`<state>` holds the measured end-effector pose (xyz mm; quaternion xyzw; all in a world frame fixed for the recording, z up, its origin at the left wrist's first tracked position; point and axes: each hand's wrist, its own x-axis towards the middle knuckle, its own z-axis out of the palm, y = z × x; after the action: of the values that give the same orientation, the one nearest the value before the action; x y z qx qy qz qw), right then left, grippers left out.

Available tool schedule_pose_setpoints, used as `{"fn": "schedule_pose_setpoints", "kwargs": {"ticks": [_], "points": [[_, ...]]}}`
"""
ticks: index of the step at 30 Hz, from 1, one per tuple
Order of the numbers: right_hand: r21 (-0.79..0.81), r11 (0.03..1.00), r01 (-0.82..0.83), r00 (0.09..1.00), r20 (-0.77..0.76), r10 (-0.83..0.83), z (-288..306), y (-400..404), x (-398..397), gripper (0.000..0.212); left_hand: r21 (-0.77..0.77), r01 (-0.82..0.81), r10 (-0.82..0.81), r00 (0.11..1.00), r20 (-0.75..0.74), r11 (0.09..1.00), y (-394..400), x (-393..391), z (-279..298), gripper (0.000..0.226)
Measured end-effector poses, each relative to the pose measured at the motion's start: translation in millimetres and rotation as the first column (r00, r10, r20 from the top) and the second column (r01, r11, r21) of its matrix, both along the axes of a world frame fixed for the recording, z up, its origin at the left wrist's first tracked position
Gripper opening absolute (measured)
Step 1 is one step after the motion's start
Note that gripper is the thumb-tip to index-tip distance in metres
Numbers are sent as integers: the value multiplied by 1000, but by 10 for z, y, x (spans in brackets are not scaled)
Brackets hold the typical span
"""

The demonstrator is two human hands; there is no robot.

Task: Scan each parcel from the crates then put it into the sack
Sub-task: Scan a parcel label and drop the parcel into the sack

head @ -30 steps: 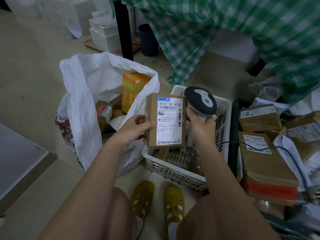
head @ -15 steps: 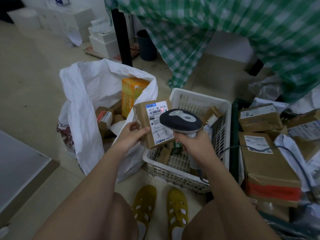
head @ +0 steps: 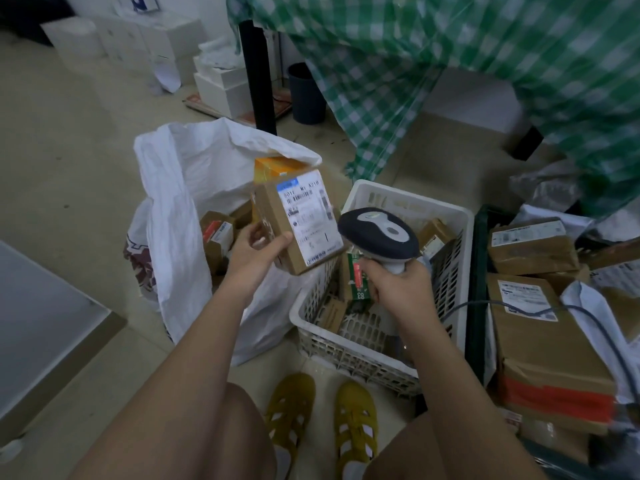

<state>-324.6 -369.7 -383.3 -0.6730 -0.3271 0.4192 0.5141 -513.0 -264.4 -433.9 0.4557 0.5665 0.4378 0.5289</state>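
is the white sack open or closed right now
Open: the white sack has its mouth spread wide, with an orange box and brown parcels visible inside.

Counts: one sack (head: 180, 216) at 10 o'clock. Two crates, white (head: 408, 199) at centre, green (head: 479, 271) at 3 o'clock. One scanner (head: 379, 233). Two yellow shoes (head: 291, 407) at 6 o'clock. One dark bin (head: 306, 95) at 12 o'clock.

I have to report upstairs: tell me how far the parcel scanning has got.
Done: several boxes already lie in the white sack. In hand: the left hand grips a labelled parcel at the sack's mouth, while the right hand holds the scanner. Left: parcels remain in the white crate, and more are stacked at the right.
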Motion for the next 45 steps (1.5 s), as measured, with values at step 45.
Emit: {"fn": "schedule_pose_setpoints", "kwargs": {"ticks": [45], "points": [[-244,946,215,977,57,-207,-1486,1208,1278,31,-451,291,-537,441,-719,844,802,2294,-2353,112]]}}
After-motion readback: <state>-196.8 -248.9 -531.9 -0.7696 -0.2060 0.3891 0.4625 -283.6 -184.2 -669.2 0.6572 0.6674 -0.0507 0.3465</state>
